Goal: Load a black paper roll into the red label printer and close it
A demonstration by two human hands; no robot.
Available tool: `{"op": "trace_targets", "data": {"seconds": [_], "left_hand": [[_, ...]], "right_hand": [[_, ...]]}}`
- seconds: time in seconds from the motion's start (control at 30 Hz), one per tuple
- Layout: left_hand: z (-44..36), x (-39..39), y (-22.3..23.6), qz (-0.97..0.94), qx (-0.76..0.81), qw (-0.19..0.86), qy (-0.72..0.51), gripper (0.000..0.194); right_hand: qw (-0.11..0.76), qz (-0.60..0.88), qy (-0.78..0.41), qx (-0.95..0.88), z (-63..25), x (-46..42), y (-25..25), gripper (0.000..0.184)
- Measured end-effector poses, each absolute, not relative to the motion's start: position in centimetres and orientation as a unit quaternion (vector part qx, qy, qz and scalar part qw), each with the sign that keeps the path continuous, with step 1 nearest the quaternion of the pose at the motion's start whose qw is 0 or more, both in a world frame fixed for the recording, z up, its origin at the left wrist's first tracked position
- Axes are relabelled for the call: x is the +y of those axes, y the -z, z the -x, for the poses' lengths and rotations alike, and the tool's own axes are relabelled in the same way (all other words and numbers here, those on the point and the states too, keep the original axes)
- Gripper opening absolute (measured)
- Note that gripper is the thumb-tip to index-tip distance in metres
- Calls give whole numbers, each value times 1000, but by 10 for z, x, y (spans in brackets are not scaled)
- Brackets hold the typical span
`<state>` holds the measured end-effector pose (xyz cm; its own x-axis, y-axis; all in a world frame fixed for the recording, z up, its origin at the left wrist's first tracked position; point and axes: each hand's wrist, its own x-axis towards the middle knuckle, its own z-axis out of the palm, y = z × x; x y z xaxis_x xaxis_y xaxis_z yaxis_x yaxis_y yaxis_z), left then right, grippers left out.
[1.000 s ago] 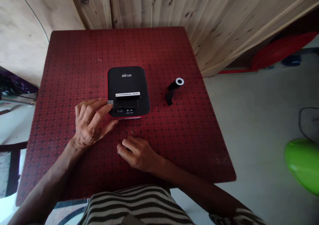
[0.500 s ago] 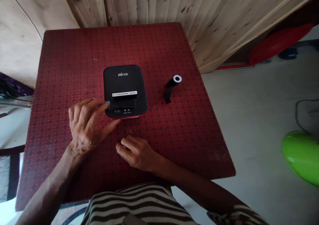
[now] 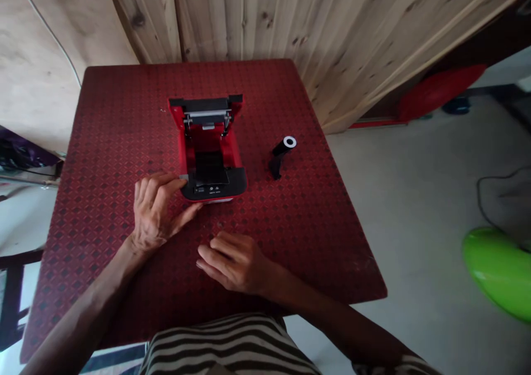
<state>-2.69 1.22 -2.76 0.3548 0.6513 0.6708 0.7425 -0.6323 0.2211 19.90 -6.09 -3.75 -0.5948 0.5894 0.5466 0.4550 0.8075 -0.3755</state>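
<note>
A small red and black label printer [image 3: 240, 181] stands on the table with its lid [image 3: 205, 104] raised, so the red inside and a metal-shafted roller show. My left hand [image 3: 155, 209] grips the printer's front left corner. Its index fingertip is on the grey latch piece and its thumb lies along the front edge. My right hand [image 3: 236, 261] rests on the table in front of the printer, fingers curled in, apart from everything else. Nothing shows in it. Right of the printer lies a small black roll [image 3: 282, 146] with a white end and a loose black strip.
The red patterned table [image 3: 307, 225] meets a wooden plank wall [image 3: 249, 21] at the back. A bright green rounded object [image 3: 495, 267] stands on the floor to the right, near a dark cable [image 3: 479, 192]. A dark chair part [image 3: 14, 292] is at the left.
The printer's lid, closed before, has swung up and back, baring the inside. My left hand stays at the same corner. My right hand stays curled on the table.
</note>
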Motion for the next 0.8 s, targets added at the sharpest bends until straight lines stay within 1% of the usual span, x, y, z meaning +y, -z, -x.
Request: {"op": "trace_targets", "data": {"seconds": [0.1,0.17,0.2,0.27,0.37,0.43,0.6,0.73,0.8], "left_hand": [[24,13,35,816,-413,66,399,58],[23,13,38,815,-410,72,404,58],[23,13,39,814,-410,71,406,58],[23,11,43,809,-412,62,415,60],[24,10,51,799,-421,40,427,64],[24,9,55,798,-426,27,426,67],[24,9,56,801,-427,8,420,70],[24,9,55,805,-424,1,415,71],[24,9,56,805,-423,3,417,71]], "right_hand": [[386,332,-70,-858,-214,-35,-3,11],[371,377,-30,-848,-220,-5,-26,14],[342,390,-15,-855,-220,12,-34,15],[253,381,-12,-889,-215,46,-42,20],[110,364,-48,-924,-199,87,-40,21],[48,378,-62,-923,-187,103,-36,21],[-19,404,-59,-913,-172,115,-37,26],[-79,408,-79,-906,-168,119,-45,29],[-88,409,-92,-904,-168,121,-48,29]]}}
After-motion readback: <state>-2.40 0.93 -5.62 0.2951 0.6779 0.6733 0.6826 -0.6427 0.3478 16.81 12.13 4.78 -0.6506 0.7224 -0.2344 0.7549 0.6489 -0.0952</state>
